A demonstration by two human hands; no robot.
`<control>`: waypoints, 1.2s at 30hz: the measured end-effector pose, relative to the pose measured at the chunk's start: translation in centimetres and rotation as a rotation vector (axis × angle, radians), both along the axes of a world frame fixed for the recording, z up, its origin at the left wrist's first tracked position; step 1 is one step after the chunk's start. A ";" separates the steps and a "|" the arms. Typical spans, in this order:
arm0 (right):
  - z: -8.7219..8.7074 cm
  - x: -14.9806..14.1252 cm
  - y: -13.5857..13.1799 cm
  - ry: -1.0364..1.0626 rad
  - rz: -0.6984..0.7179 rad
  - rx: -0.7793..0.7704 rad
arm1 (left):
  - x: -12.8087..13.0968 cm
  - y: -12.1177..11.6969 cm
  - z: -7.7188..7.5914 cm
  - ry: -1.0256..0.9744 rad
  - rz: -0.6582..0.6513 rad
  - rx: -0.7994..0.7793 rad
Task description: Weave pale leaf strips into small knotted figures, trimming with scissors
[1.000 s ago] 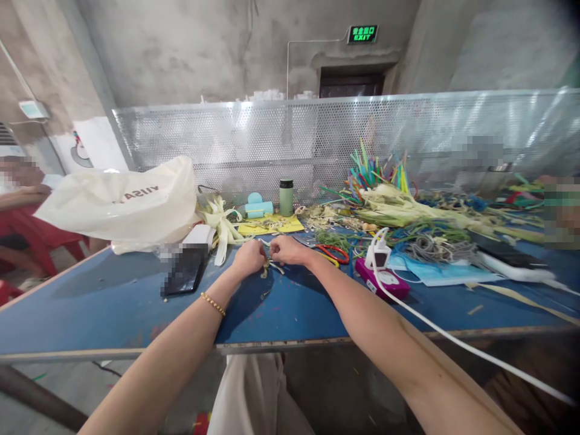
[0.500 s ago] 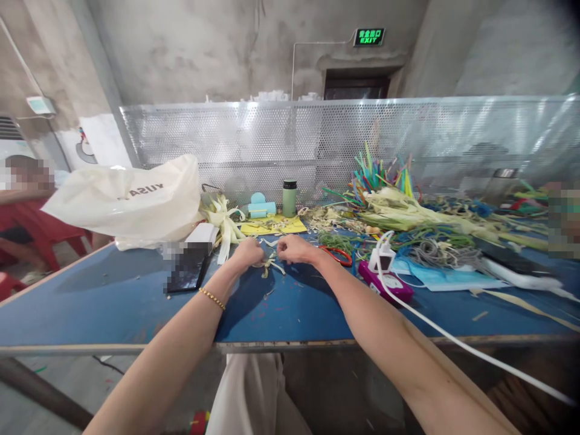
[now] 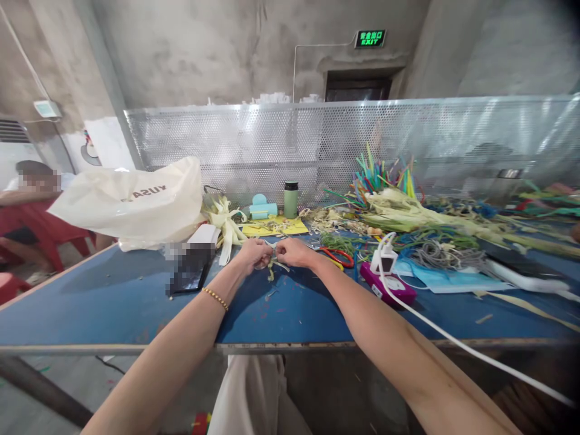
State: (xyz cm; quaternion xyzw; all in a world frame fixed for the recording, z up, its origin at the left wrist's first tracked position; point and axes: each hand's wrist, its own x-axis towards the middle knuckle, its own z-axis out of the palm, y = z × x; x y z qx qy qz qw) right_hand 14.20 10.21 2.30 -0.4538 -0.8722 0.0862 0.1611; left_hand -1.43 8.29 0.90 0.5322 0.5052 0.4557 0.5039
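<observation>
My left hand (image 3: 256, 254) and my right hand (image 3: 292, 251) meet above the middle of the blue table, fingers closed. Between them are pale strips of corn husk (image 3: 272, 269), whose loose ends hang below the fingers. Each hand pinches part of these strips; the fingertips themselves are too small to make out. Just left of my left hand lies a bunch of pale husks (image 3: 229, 228). Behind the hands a yellow sheet (image 3: 290, 226) carries husk scraps. To the right of my right hand is a red-handled tool (image 3: 342, 257).
A white bag (image 3: 131, 202) and a dark phone (image 3: 193, 269) are at left. A green bottle (image 3: 290, 199) stands at the back. Rightward lie a purple power strip (image 3: 387, 284) with a white cable, a blue mask (image 3: 448, 278), cord coils (image 3: 446, 254) and long husks (image 3: 403, 208). One person sits far left.
My hands have come closer together, almost touching, with the husk strips between them. The view has shifted slightly; the things on the table stay put.
</observation>
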 end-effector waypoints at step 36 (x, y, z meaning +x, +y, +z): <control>0.1 -0.6 -0.7 0.394 -0.007 -0.231 | -0.3 0.6 -0.4 0.054 -0.007 -0.071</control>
